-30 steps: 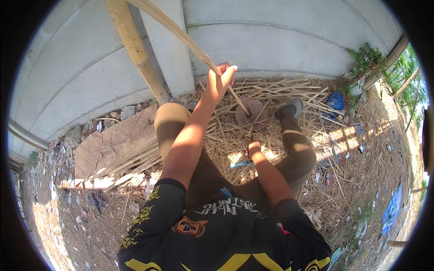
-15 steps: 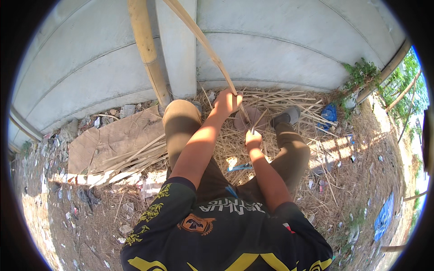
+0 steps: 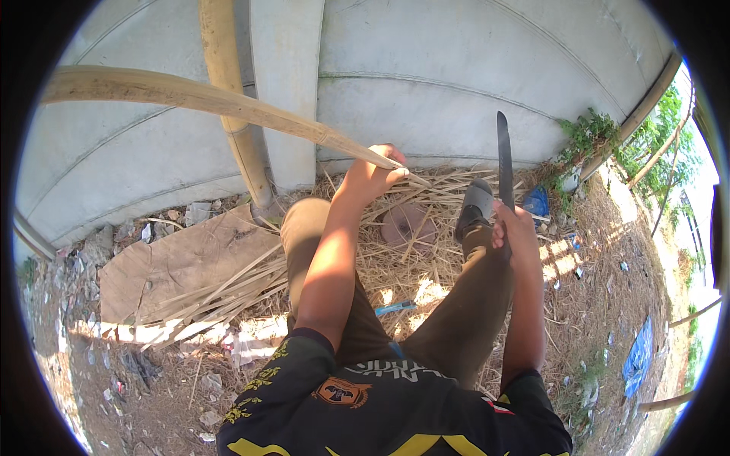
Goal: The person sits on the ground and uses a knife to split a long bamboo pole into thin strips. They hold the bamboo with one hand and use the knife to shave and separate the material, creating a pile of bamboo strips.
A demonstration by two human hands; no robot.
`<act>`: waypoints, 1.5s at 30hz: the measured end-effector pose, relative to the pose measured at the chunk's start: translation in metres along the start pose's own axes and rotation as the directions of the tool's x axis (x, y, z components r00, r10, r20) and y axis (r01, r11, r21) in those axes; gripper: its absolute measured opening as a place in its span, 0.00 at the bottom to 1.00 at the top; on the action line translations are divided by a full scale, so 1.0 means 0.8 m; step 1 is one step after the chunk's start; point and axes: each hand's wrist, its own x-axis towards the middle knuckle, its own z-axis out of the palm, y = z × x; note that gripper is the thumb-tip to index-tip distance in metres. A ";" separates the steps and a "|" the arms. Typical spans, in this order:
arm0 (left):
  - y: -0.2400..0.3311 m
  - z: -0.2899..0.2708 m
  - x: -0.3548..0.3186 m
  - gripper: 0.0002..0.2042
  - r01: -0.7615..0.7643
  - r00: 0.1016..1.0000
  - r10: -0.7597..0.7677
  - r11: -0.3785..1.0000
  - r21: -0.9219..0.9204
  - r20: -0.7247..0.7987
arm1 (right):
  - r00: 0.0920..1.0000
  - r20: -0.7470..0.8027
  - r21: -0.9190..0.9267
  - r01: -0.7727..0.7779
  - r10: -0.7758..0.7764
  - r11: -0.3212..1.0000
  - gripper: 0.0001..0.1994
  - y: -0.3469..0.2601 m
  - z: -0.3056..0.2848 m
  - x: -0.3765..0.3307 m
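— Both hands are changing: our right hand is now raising the knife, grip wrapped around its handle.
— And our left hand is pinching the bamboo strip, swinging it leftward.

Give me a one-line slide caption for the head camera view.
Seated person's left hand grips a long bamboo strip while the right hand raises a knife.
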 end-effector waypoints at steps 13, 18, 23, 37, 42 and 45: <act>0.062 -0.038 -0.022 0.17 0.345 0.919 -0.264 0.897 -0.274 0.292 | 0.813 0.572 -0.252 0.299 -0.107 0.920 0.27 0.042 0.062 0.116; 0.110 -0.042 -0.013 0.18 0.332 0.914 -0.249 0.912 -0.240 0.319 | 0.702 0.706 -0.021 -0.113 0.095 0.993 0.16 0.062 0.065 0.082; 0.161 0.003 0.004 0.31 0.150 0.973 -0.047 0.872 -0.466 0.225 | 0.796 0.594 0.320 -0.104 -0.114 0.942 0.15 0.018 0.041 0.059; 0.097 0.172 -0.105 0.25 -0.734 0.673 0.359 0.432 0.524 0.646 | 0.998 -0.066 0.496 0.045 -0.013 0.867 0.17 0.031 0.023 0.110; 0.089 0.177 -0.114 0.20 -0.670 0.724 0.305 0.526 0.524 0.619 | 0.993 -0.020 0.517 -0.088 0.115 0.852 0.18 0.051 0.028 0.121; 0.102 0.168 -0.107 0.21 -0.669 0.706 0.278 0.562 0.486 0.651 | 0.993 -0.011 0.532 -0.094 0.118 0.842 0.17 0.062 0.024 0.125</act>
